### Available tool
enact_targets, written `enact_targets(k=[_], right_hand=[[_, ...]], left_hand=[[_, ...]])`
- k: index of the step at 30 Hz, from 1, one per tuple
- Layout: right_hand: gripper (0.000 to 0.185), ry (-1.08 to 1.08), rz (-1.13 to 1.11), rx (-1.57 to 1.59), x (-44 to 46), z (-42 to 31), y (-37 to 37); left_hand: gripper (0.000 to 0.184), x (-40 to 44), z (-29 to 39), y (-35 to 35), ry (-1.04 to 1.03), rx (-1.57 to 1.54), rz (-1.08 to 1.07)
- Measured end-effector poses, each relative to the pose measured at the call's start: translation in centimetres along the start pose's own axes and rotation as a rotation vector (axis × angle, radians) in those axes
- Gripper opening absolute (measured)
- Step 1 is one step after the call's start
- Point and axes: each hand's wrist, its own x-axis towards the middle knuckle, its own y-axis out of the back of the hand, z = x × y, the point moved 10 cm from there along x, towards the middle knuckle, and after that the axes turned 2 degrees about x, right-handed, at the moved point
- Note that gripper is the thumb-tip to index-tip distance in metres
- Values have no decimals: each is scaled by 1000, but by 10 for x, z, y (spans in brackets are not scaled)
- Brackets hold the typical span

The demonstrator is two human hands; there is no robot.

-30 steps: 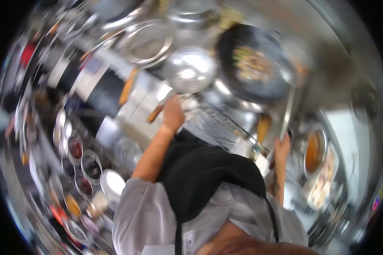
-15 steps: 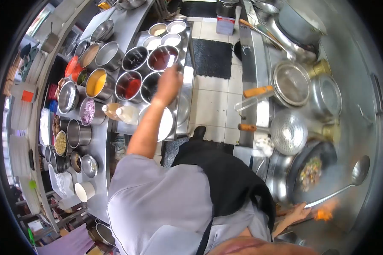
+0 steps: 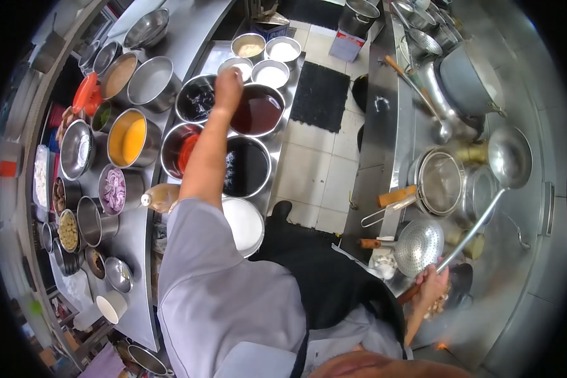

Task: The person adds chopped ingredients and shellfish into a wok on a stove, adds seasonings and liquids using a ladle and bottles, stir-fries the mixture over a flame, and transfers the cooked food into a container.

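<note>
The ladle (image 3: pixel 471 230) is gripped firmly by its handle in the right hand (image 3: pixel 431 285), its head raised near the sieve (image 3: pixel 441 181). The left hand (image 3: pixel 229 87) is held over a bowl (image 3: pixel 246 69) of white contents; whether anything is pinched there cannot be told. Reaching to that bowl seems to be the step in hand; from here, a forearm kept clear of the red sauce (image 3: pixel 256 111) is called for

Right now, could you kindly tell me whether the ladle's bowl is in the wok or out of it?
It is out: the ladle's bowl shows clear of the wok, its long handle gripped in the right hand.
</note>
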Motion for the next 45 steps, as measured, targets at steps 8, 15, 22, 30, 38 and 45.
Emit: enact_targets(k=[8,15,22,30,38,45], right_hand=[[29,18,-141,-113,37,5,-50],[32,79,-257,-123,83,18,-67],[32,87,-282,-188,118,13,-90],[31,137,-283,-234,147,-5,-144],[31,168,-372,-215,166,-30,-198],[32,141,-319,-312,171,-34,-223]], left_hand=[[20,27,-42,-15,72,23,17],[21,9,-18,-22,-29,152,-118],[19,20,-12,30,34,92,125],[11,-17,27,54,-140,64,-46],[19,25,-9,77,157,34,183],[19,81,-37,17,222,-144,212]])
